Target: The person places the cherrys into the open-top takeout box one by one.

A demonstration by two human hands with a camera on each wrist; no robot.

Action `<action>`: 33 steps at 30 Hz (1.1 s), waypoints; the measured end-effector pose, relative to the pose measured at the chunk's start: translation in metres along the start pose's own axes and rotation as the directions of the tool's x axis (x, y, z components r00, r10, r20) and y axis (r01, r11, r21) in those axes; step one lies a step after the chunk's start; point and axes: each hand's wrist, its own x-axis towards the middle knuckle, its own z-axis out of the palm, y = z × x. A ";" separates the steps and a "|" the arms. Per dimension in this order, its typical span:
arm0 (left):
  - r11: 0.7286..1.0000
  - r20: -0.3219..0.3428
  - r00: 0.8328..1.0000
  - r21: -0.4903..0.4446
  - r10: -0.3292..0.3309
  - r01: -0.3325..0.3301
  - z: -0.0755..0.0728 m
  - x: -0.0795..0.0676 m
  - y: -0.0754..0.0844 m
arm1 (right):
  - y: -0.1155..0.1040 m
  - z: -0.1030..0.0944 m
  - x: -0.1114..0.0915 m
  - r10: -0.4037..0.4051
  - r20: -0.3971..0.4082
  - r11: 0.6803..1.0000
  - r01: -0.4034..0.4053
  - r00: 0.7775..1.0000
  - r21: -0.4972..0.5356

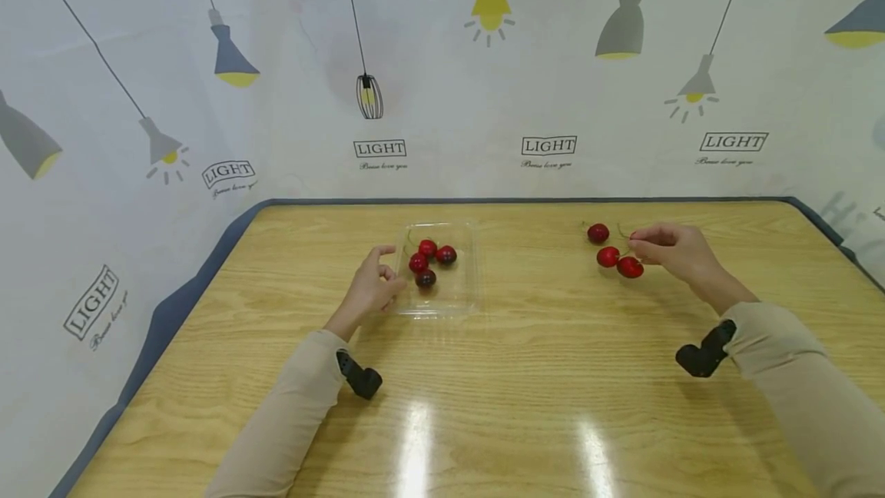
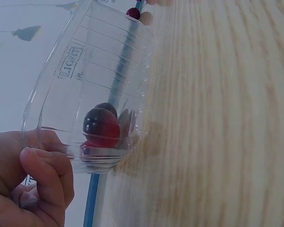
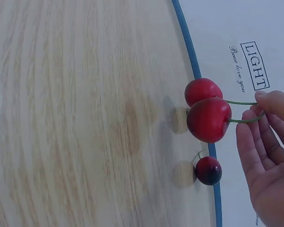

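Observation:
At the left, a clear plastic box [image 1: 452,300] sits on the table with several red and dark cherries [image 1: 427,248] in it. My left hand [image 1: 373,283] holds its left side, and the left wrist view shows thumb and fingers at the rim [image 2: 35,101]. On the right, my right hand [image 1: 674,252] pinches the green stems [image 3: 244,102] of two bright red cherries [image 3: 209,119], which hang below the fingertips. A darker cherry [image 3: 208,170] with a stem lies on the table beside them, behind and left of the hand in the head view.
The wooden table [image 1: 525,375] spans the space between the box and the right-hand cherries. A white cloth [image 1: 442,106] printed with lamps rises behind its blue-edged far side. Black wrist cameras [image 1: 705,352] sit on both sleeves.

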 end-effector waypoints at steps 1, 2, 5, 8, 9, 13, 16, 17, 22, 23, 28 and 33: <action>1.000 -0.003 1.000 0.001 -0.001 0.001 0.000 0.000 0.000 | -0.001 0.001 0.000 -0.001 0.005 1.000 0.001 1.000 0.015; 1.000 -0.007 1.000 0.004 -0.003 0.003 0.000 0.000 0.001 | -0.003 0.002 0.000 -0.004 0.010 0.999 0.003 1.000 0.036; 1.000 -0.014 1.000 0.011 -0.005 0.005 0.000 0.000 0.002 | -0.006 0.005 0.000 -0.013 0.021 0.993 0.010 1.000 0.118; 1.000 -0.016 1.000 0.015 -0.006 0.006 0.000 0.001 0.003 | -0.011 0.009 0.000 -0.027 0.032 0.981 0.020 0.999 0.194; 1.000 -0.015 1.000 0.016 -0.005 0.006 0.000 0.001 0.003 | -0.012 0.011 0.001 -0.029 0.035 0.976 0.021 0.999 0.215; 1.000 -0.015 1.000 0.015 -0.007 0.007 0.001 0.001 0.003 | -0.021 0.018 0.002 -0.041 0.060 0.967 0.025 0.997 0.253; 1.000 -0.014 1.000 0.012 -0.012 0.012 0.001 0.000 0.003 | -0.027 0.024 0.003 -0.053 0.077 0.964 0.031 0.996 0.264; 1.000 -0.012 1.000 0.013 -0.014 0.014 0.002 0.000 0.003 | -0.029 0.026 0.004 -0.058 0.085 0.963 0.034 0.995 0.267; 1.000 -0.014 1.000 0.018 -0.020 0.020 0.002 -0.002 0.002 | -0.030 0.034 0.013 -0.124 0.139 0.946 0.074 0.982 0.315; 1.000 -0.015 1.000 0.017 -0.018 0.018 0.002 -0.002 0.002 | -0.033 0.036 0.013 -0.128 0.146 0.945 0.076 0.981 0.318; 1.000 -0.023 1.000 0.011 -0.014 0.014 0.002 -0.001 0.001 | -0.057 0.047 0.009 -0.097 0.167 0.953 0.043 0.981 0.301; 1.000 -0.026 1.000 0.011 -0.014 0.014 0.002 -0.001 0.002 | -0.073 0.055 0.007 -0.078 0.185 0.953 0.018 0.980 0.304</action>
